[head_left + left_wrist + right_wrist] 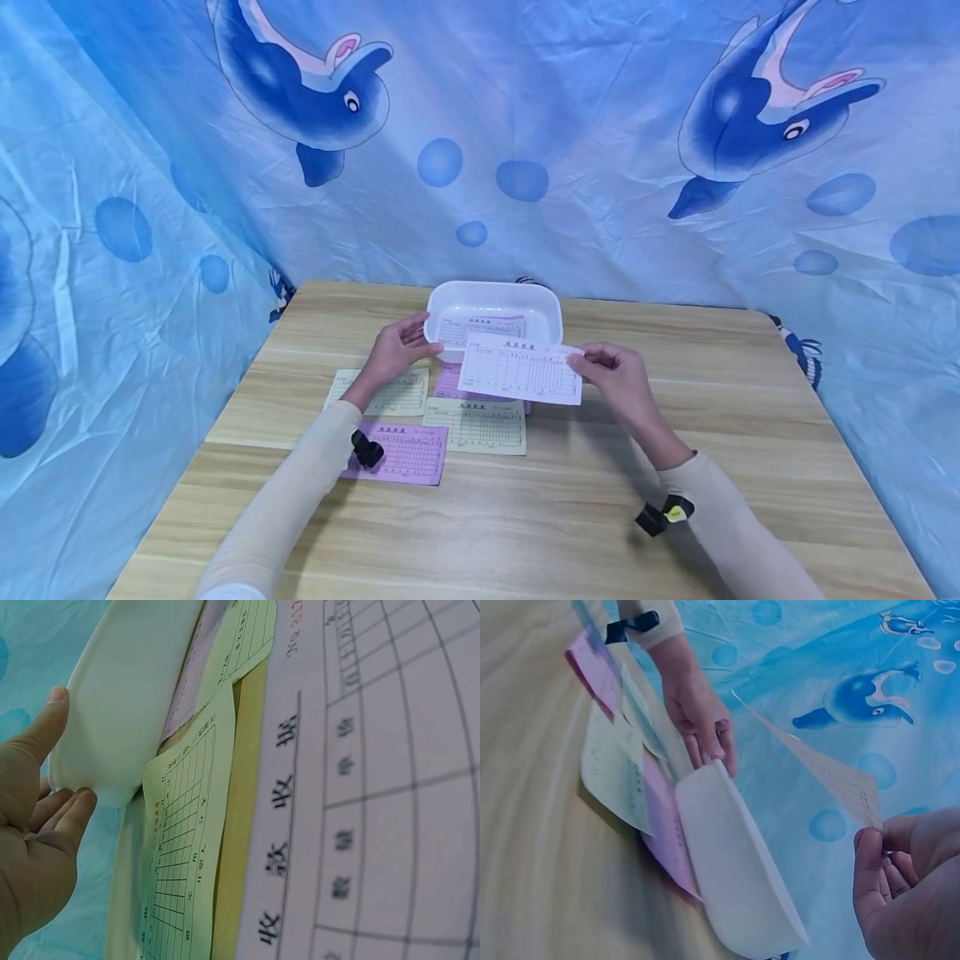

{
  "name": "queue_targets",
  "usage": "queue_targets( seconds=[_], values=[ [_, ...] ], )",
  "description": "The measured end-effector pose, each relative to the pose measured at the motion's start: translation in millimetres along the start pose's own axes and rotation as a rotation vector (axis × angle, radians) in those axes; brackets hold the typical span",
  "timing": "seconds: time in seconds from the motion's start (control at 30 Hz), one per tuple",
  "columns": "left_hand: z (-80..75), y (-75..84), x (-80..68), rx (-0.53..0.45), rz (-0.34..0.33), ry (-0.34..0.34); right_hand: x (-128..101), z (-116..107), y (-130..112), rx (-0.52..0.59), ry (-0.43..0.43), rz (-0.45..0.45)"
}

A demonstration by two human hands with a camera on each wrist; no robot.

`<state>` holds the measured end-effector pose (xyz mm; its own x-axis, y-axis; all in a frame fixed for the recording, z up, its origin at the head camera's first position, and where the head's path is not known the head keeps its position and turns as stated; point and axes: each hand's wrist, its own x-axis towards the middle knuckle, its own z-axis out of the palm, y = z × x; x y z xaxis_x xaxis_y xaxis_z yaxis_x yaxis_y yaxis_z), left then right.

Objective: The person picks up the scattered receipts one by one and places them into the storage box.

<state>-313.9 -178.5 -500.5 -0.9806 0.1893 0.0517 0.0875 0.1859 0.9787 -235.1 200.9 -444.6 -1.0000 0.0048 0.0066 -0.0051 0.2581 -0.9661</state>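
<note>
Wooden table (675,467), dolphin-print blue cloth (600,125) draped behind and to both sides.

Right hand (618,379) holds a white receipt slip (521,371) by its right edge, thumb and fingertips pinched on the paper (right wrist view shows the thumb (868,862) pressed flat against the sheet's corner). The slip is lifted off the table, roughly level, just in front of the near rim of the white plastic tray (551,312). Judged from the pose, a one-edge pinch keeps the printed grid readable and leaves the sheet free to slide over the rim.

Left hand (397,350) rests against the tray's left near corner, fingers nearly straight and only loosely spread, fingertips touching the outer wall; thumb (41,724) up along the rim. It grips nothing. It probably steadies the tray.

Inside the tray: one white slip (480,327) with a pink edge, lying flat.

On the table near the tray:
- yellow slip (390,396), left, partly under the left forearm
- yellow slip (476,425), centre
- pink slip (408,454), nearest, left of centre
- pink slip (450,382), mostly hidden under the held sheet

All lie flat, overlapping slightly. Each wrist carries a black strap.
</note>
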Motion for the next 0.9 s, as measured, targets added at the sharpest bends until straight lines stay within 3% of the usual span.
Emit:
queue_targets(
  seconds=[0.43, 0.77, 0.9],
  values=[
    [-1.0, -2.9, 1.9, -0.006, 0.009, -0.012, 27, -2, -21, 0.061, 0.025, -0.034],
    [-1.4, -0.6, 1.5, -0.007, -0.005, 0.005, 65, -2, -29, 0.106, 0.007, -0.118],
    [-2.0, -0.3, 1.6, -0.004, -0.005, 0.001, 79, 0, -33, 0.113, 0.002, -0.112]
  ],
)
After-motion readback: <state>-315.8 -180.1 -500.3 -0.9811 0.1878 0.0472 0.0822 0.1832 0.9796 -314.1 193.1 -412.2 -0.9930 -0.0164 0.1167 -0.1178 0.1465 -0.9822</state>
